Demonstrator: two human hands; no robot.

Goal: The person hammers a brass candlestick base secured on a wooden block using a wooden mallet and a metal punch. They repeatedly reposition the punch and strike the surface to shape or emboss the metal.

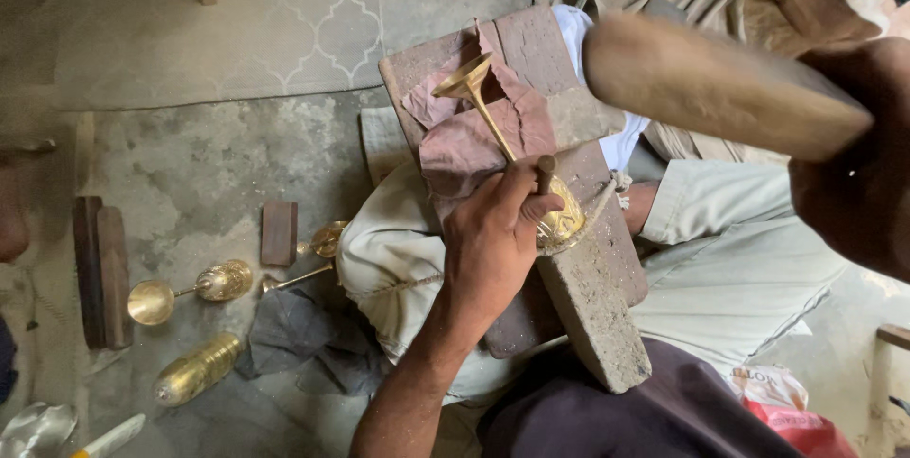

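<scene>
A brass goblet [483, 102] lies on its side on a reddish cloth [469, 140] over a wooden block [592, 302] that rests across my lap. My left hand [493, 235] is shut on a small punch tool [546, 172], its tip pressed onto the goblet's patterned cup [565, 221]. My right hand [858, 174] is raised at the right edge, blurred, shut on a thick wooden mallet [716, 83] that hovers above the block.
On the concrete floor at the left lie another brass goblet [190, 289], a ribbed brass piece [196, 368], a small brass stem [299, 278], wooden bars [102, 268], a small wood block [279, 232] and a dark rag [299, 335]. A patterned mat [313, 12] lies beyond.
</scene>
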